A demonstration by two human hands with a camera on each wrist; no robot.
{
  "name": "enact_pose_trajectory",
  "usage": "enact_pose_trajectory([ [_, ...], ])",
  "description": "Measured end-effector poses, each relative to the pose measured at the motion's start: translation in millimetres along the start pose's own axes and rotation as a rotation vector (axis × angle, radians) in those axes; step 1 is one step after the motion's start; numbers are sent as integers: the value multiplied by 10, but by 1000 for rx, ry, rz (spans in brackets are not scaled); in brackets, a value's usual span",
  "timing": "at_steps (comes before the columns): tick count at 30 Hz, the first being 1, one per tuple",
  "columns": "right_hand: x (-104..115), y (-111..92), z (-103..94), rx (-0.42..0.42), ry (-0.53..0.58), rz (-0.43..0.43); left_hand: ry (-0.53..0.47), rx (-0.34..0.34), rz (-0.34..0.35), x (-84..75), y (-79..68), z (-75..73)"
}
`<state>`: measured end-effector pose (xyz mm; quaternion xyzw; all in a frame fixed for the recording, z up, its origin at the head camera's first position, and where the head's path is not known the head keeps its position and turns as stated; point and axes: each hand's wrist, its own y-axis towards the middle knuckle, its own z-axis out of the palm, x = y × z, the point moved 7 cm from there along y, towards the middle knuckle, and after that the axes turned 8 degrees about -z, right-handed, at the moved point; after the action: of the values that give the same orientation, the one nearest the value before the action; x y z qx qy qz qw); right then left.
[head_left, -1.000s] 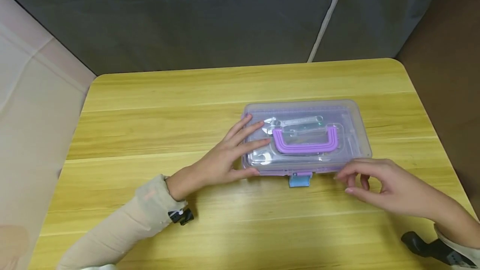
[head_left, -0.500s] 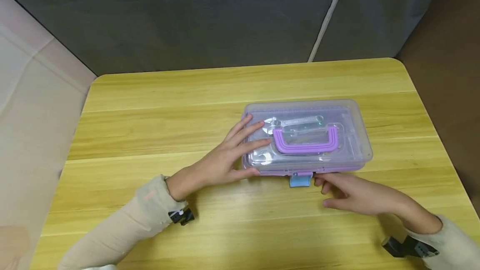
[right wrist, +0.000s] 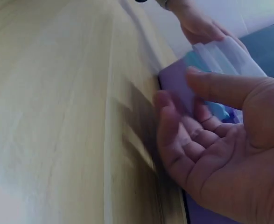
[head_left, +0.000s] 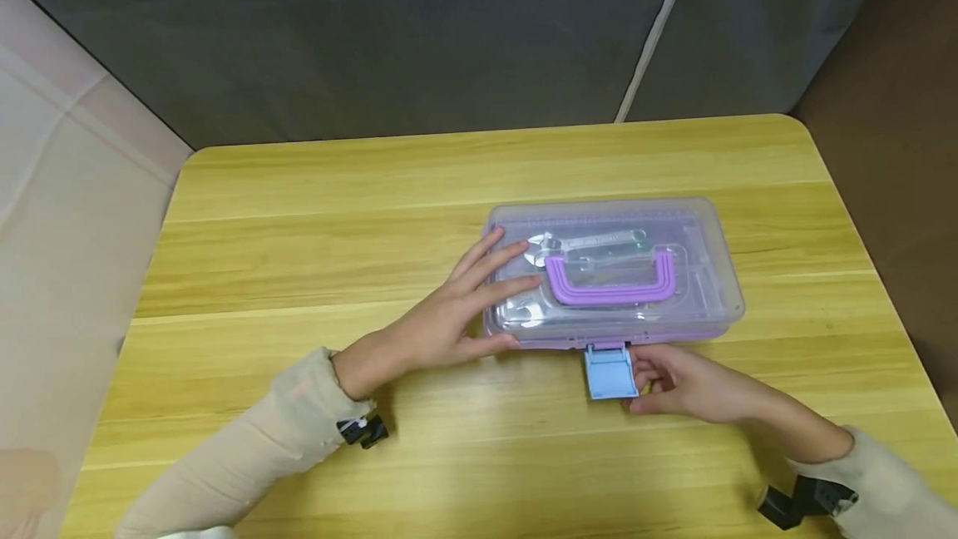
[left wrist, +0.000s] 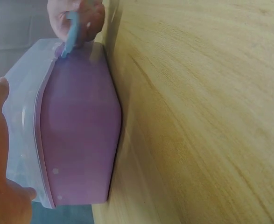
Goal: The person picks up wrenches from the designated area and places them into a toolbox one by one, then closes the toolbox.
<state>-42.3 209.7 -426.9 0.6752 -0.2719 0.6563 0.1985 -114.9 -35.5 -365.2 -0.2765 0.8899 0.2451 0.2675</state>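
A purple toolbox [head_left: 703, 333] with a clear lid [head_left: 696, 273] and a purple carrying handle [head_left: 609, 296] sits on the wooden table, its lid down. Through the lid an adjustable wrench [head_left: 591, 243] shows. My left hand [head_left: 456, 306] rests on the lid's left end, fingers spread and straight, thumb along the front edge. At the front, a light blue latch [head_left: 612, 373] sticks outward from the box. My right hand [head_left: 696, 381] holds this latch at its right side, with curled fingers and the thumb near its lower corner; the exact contact is partly hidden.
The wooden table [head_left: 322, 256] stretches around the box, its far edge against a dark grey curtain [head_left: 374, 40]. A pale wall stands on the left and a brown one on the right. Black wrist cameras [head_left: 362, 431] sit on both sleeves.
My right hand has moved left along the box's front to the latch. The blue latch has swung further up and outward. My left hand and the box have stayed almost still.
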Motion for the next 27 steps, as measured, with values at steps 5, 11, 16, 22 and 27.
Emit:
enact_pose_trajectory([
  [5,23,49,33,-9,95,-28,-5,1,2,-5,5,-5],
  [11,44,69,69,-55,131,-13,-7,-1,2,-5,-3,-6],
  [16,64,67,101,-109,242,51,-11,-6,4,-3,-7,-7],
  [22,82,75,151,-150,394,100,-19,-11,10,-3,-3,-12],
  [27,43,82,161,-177,380,130,-19,-3,-2,3,-8,-10],
])
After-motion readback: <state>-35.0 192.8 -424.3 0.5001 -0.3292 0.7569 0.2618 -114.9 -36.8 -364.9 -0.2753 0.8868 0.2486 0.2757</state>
